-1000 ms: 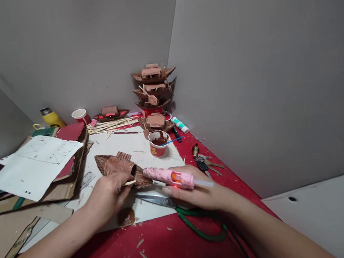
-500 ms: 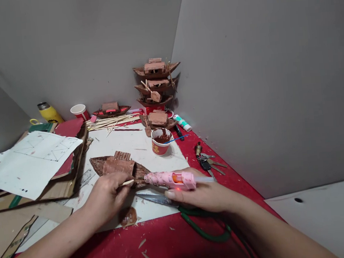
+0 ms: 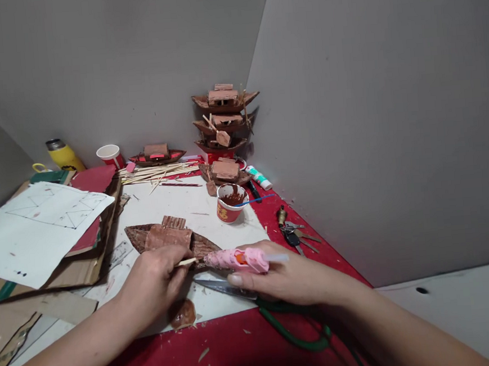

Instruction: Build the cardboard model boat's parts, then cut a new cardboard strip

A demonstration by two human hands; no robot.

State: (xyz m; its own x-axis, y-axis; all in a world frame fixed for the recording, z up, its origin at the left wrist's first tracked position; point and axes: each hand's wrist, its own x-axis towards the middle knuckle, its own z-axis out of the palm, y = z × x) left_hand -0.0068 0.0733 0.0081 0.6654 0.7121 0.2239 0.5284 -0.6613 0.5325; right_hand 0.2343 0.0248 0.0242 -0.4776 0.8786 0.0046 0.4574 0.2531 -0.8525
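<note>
Nearer than the paint cup [image 3: 230, 213] and left of it lies the model boat [image 3: 204, 247], canopy [image 3: 168, 238] already on. The left hand [image 3: 158, 275] pinches a stick [image 3: 186, 262], seemingly not yet fixed; the right hand [image 3: 280, 279] grips a glue gun [image 3: 225, 260].

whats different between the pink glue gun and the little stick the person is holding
The glue gun is pink, while the stick is pale and wood-coloured. The glue gun is much thicker; the stick is slim. The glue gun is in the right hand, the stick between the fingers of the left hand. Both are held by the brown boat, their tips close together.
</note>
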